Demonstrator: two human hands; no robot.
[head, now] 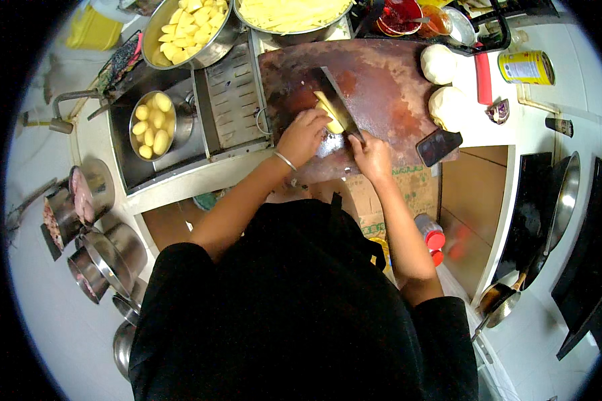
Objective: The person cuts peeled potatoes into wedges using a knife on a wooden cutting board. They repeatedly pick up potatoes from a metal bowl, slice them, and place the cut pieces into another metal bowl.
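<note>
On the large stained cutting board, my right hand grips the handle of a broad kitchen cleaver. Its blade points away from me, tilted to the left, close against a piece of peeled potato. Just left of the blade, the fingertips of my left hand rest at the potato; whether they hold it firmly I cannot tell. A thinner potato piece lies at the far end. The cleaver partly hides what is under and behind it.
Potato chunks fill a steel pot; shredded potato heaps in a bowl. Whole peeled potatoes sit in a bowl in the sink. A phone and two pale round vegetables lie at the board's right. A yellow can stands beyond.
</note>
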